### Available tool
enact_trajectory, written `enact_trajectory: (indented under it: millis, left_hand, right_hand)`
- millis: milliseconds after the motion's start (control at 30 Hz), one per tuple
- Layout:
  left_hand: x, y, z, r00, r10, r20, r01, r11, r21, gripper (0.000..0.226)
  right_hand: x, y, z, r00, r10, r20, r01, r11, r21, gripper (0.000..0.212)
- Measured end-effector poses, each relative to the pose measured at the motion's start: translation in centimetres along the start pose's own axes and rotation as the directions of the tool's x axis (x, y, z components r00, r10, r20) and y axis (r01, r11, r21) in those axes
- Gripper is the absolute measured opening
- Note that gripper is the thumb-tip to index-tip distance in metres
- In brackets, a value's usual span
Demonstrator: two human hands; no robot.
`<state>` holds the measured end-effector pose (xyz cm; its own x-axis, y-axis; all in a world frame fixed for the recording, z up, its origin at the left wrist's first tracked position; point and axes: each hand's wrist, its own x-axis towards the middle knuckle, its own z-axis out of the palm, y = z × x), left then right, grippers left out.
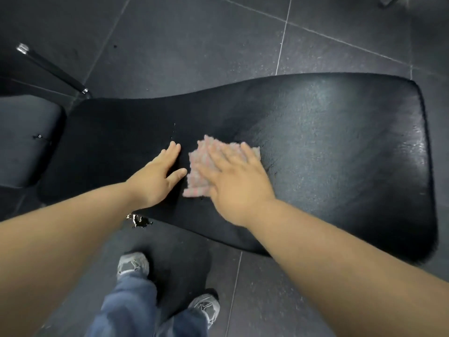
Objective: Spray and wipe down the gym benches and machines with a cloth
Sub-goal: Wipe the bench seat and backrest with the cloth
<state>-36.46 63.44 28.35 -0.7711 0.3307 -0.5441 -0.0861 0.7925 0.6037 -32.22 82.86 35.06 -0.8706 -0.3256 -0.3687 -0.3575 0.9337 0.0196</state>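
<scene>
At the upper left of the frame a black bar with chrome ends [52, 69] is seen slanting over the dark tiled floor [194, 45]. Below it a separate black seat pad [26, 139] is set just beside the narrow end of the long black bench pad [328, 147]. The left hand [158, 176] is laid flat on the bench pad left of centre, fingers straight and held together, thumb spread aside. Grey shoes [132, 263] and blue jeans [136, 307] are seen at the lower centre. Just right of the left hand, a pink and grey cloth [200, 166] is pressed onto the pad by the right hand [233, 181], whose blurred fingers are straight and spread apart. Toward the right, the pad's wide end is lit with a dull sheen.
</scene>
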Motion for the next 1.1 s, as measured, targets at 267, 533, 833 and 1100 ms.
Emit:
enact_trajectory:
  millis: [267,533,833,1100]
  left_hand:
    - [2.8,-2.7,-2.7,0.942,-0.267,-0.202,0.213,0.943,-0.255,0.091]
    - [2.7,-8.6,-4.0,0.990,-0.134,-0.044,0.130,0.987,-0.098,0.091]
    - [4.1,-9.9,-5.3,0.984,-0.155,0.090,0.158,0.987,-0.036,0.103]
    - [4.2,-11.4,-5.4,0.988,-0.114,0.101,0.120,0.991,-0.064,0.100]
  right_hand:
    - [2.8,7.4,-3.8,0.941,0.331,-0.074,-0.336,0.939,-0.072,0.054]
    - [7.8,-6.7,2.0,0.998,0.046,0.053,-0.046,0.999,-0.002,0.073]
    - [10.4,2.7,-2.8,0.779,0.627,-0.028,-0.627,0.779,0.005,0.070]
    - [12.4,-8.1,1.5,0.984,0.143,0.103,-0.145,0.989,0.012,0.076]
